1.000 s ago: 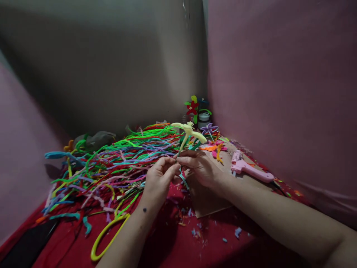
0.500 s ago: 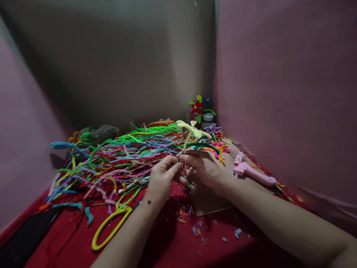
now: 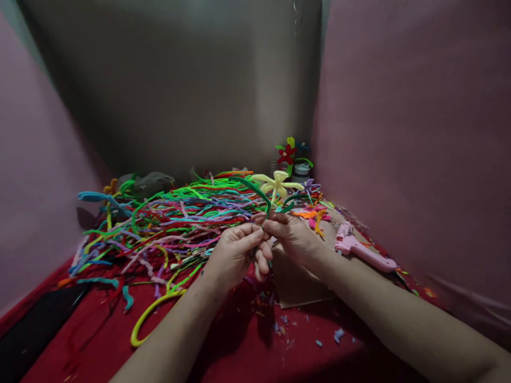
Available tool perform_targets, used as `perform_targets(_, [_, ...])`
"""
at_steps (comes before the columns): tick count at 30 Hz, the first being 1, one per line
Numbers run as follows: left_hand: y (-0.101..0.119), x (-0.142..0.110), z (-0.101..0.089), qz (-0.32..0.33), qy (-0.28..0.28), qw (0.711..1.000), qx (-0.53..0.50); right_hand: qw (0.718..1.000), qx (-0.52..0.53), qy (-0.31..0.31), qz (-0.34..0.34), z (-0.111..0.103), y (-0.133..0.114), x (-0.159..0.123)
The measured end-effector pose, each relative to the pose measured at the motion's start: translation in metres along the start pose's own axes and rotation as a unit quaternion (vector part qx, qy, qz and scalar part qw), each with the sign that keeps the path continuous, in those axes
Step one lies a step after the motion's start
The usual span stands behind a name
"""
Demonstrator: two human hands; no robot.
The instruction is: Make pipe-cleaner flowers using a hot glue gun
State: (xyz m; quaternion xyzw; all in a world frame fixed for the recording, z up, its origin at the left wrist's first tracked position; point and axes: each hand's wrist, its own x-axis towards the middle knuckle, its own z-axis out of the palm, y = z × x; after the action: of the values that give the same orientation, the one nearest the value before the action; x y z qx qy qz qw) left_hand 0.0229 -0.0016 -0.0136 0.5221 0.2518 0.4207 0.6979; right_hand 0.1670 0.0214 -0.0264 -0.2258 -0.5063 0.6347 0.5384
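Note:
A pale yellow pipe-cleaner flower (image 3: 278,184) stands upright above my fingertips, its petals spread. Alongside its stem a dark green pipe cleaner (image 3: 252,186) rises from the grip and bends out to the left. My left hand (image 3: 236,246) is closed, thumb and forefinger pinching low on the stem. Just above and to the right, my right hand (image 3: 294,235) pinches the stem where the green piece meets it, its other fingers curled below. The fingers hide the joint itself.
Many coloured pipe cleaners (image 3: 191,213) are heaped at left. A pink glue gun (image 3: 365,254) lies at right beside cardboard (image 3: 299,290). A yellow loop handle (image 3: 139,322) shows by my left forearm. Behind are a lidded jar (image 3: 302,171) and a red flower (image 3: 286,155). Scraps dot the red cloth (image 3: 239,346).
The yellow flower has turned and stands more upright. A dark green pipe cleaner now stretches up and left beside it. The view has shifted slightly; both hands still grip the stem.

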Motion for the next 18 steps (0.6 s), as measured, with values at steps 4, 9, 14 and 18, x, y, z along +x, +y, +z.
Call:
perform_targets(4, [0.000, -0.002, -0.001, -0.012, -0.041, 0.999, -0.005, 0.999, 0.019, -0.044, -0.018, 0.000, -0.001, 0.000])
perform_targets(9, [0.002, 0.000, 0.003, 0.024, 0.015, 0.991, 0.134, 0.999, -0.016, 0.021, -0.022, -0.001, 0.001, 0.001])
perform_targets(14, [-0.008, 0.004, 0.005, 0.125, 0.185, 0.911, 0.347, 0.995, -0.075, 0.058, -0.027, -0.002, 0.004, 0.000])
perform_targets(18, [-0.009, 0.005, 0.006, 0.094, 0.166, 0.948, 0.254, 0.990, -0.119, 0.058, -0.046, 0.002, 0.001, -0.002])
